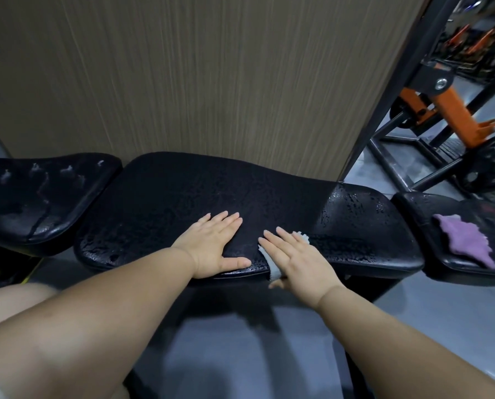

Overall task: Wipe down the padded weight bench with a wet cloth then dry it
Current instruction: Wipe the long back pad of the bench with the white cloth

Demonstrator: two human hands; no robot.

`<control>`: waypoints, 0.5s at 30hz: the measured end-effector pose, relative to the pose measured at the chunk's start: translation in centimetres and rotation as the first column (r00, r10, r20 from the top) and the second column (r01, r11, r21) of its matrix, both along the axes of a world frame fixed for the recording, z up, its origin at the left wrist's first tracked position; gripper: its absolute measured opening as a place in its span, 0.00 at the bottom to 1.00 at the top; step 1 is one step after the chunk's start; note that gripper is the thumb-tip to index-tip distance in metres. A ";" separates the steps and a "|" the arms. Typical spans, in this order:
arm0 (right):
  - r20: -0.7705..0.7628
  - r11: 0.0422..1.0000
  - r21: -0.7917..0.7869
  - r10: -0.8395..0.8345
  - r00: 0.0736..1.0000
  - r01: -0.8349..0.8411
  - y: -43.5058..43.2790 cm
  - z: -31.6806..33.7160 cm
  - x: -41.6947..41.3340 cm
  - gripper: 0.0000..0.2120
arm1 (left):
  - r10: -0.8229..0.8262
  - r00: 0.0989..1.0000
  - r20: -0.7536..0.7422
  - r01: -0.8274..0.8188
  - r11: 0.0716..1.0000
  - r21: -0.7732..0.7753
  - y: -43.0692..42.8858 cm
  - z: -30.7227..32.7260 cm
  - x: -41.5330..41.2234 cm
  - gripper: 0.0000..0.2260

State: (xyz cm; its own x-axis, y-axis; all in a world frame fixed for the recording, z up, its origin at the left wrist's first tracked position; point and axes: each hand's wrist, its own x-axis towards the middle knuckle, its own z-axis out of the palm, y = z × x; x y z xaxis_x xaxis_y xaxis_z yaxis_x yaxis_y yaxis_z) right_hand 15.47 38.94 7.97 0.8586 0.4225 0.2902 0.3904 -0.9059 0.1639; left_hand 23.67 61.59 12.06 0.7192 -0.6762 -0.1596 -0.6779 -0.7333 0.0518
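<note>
- Head view: middle bench pad [182,194] stretched left to right across the frame, with a left pad [38,197] and a right pad [430,214] at its two ends.
- Right hand [295,260] flat, fingers straight, pressing a grey cloth [273,268] onto the middle pad near its front edge; palm weight only, nothing curled round it.
- Left hand [211,243] spread flat on bare padding just beside the right hand, holding nothing.
- Beaded water [355,214] to the right of the right hand, along the pad's long axis; more beads at the near left corner.
- Probably a rightward sweep along that axis next, with the right hand nearer those beads.
- Purple cloth [465,240] crumpled on the right pad, well apart from both hands, closer to the right one.
- Impossible to tell which cloth is the wet one.
</note>
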 end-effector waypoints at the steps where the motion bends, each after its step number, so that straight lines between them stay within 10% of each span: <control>1: -0.004 1.000 0.010 -0.007 1.000 0.007 -0.5 0.1 -0.1 0.48 | -0.001 1.000 0.002 0.001 1.000 -0.003 0.1 0.0 0.0 0.54; 15: -0.137 0.878 0.034 -0.469 0.873 0.477 -11.3 0.7 -4.1 0.47 | 0.003 1.000 -0.009 -0.003 1.000 -0.007 0.1 -0.2 0.0 0.54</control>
State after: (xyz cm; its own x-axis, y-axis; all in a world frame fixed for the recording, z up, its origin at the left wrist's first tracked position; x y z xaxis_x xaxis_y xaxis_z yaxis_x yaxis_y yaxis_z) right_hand 11.34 27.63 8.69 0.9812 -0.0588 0.1840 -0.0742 -0.9942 0.0781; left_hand 23.67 61.67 11.87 0.7197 -0.6753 -0.1612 -0.6753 -0.7349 0.0633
